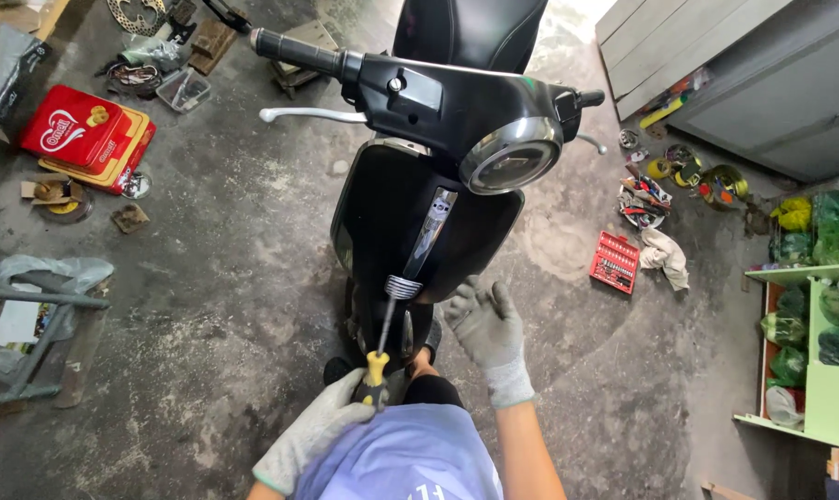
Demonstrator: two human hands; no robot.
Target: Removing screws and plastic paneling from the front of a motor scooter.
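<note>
A black scooter [410, 213] stands in front of me, seen from its nose, with a round headlight [510, 159] and a chrome trim strip [431, 231] down the front panel. My left hand [319, 428], in a grey glove, grips a screwdriver [379, 366] with a yellow and black handle. Its shaft points up at the ribbed chrome grille [402, 287] low on the panel. My right hand [486, 329], also gloved, hovers open just right of the grille, holding nothing. My knee in blue cloth [401, 458] fills the bottom of the view.
A red socket set [615, 262] and a rag [665, 256] lie on the concrete floor to the right, with scattered tools [644, 196] behind. Red tins [91, 137] and parts sit at upper left. A metal frame [31, 333] is at left, green shelves [813, 343] at right.
</note>
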